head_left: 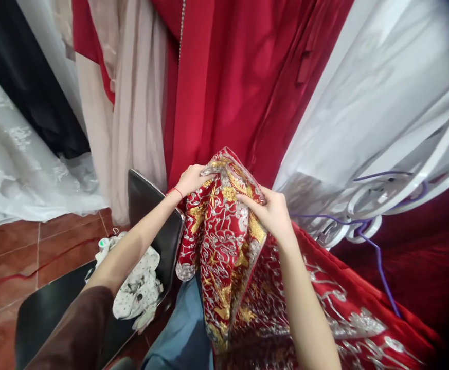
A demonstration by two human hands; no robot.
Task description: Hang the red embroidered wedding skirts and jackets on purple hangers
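Note:
A red garment [222,231] with dense gold and silver embroidery hangs upright between my two hands. My left hand [191,180], with a red string at the wrist, pinches its upper left edge. On the right, my right hand [272,211] grips the folded upper edge, thumb lying over the embroidery and other fingers behind the cloth. What looks like a sleeve drops at the left and ends in a silver-trimmed cuff [186,271]. Lower right spreads red cloth with silver embroidery [357,324]; I cannot tell whether it belongs to the same garment.
A black chair [150,205] at the left bears a crumpled white dotted cloth [133,277]. Long red fabric [224,92], beige drapes [131,103] and white fabric [347,103] hang ahead. Right stand white curved metalwork [413,190] and a purple cord [378,262]. Reddish floor tiles [8,257] show left.

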